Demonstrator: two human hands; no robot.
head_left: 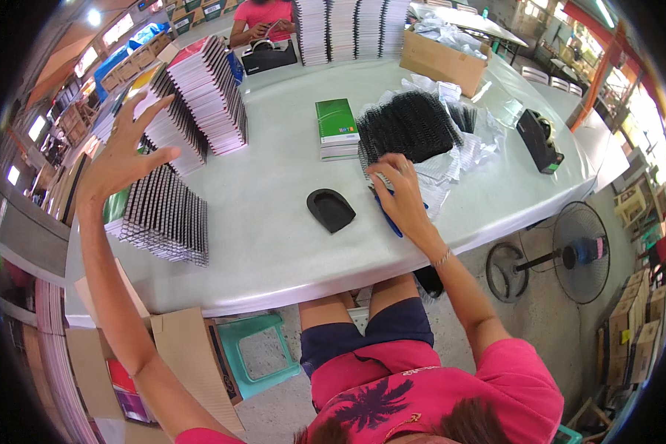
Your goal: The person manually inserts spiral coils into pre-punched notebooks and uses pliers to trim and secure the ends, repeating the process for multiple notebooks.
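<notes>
Your left hand [129,159] is spread wide and empty, well left of the black coil pile [413,127]; right hand [399,196] is half-curled at its near edge, can't tell if gripping. Notebook stacks [211,96] left of the pile look bound, plenty of coils left imo.

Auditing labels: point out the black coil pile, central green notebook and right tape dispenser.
Black coil pile [413,127], head view: its middle
Central green notebook [336,118], head view: cover
Right tape dispenser [538,143], head view: black body
</notes>
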